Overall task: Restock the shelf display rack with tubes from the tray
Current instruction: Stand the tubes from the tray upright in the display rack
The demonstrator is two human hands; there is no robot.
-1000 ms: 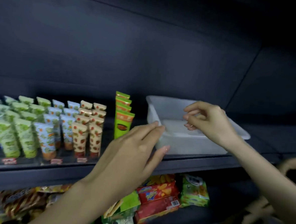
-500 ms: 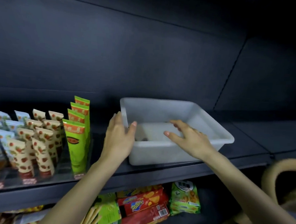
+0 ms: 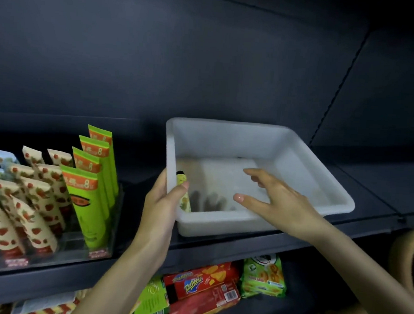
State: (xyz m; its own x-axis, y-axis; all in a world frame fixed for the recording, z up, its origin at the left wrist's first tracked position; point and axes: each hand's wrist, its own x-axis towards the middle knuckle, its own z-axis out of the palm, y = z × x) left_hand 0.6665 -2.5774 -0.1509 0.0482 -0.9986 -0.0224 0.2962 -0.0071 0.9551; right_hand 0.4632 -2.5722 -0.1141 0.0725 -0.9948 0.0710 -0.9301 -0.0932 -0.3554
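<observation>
Left hand [image 3: 161,210] has closed on the white tray [image 3: 245,228] wall, thumb pinning a yellow tube [image 3: 183,194] inside; right hand [image 3: 278,205] beside it, released, empty. Apparently the last tube.

White tray [image 3: 226,138], 1 yellow patterned tube [image 3: 185,201] leaning inside at left wall.

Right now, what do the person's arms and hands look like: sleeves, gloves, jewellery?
Left hand and right hand are both bare: no gloves, rings or watch in view. The left forearm and right forearm are uncovered to the frame edge; no sleeve shows.
</observation>
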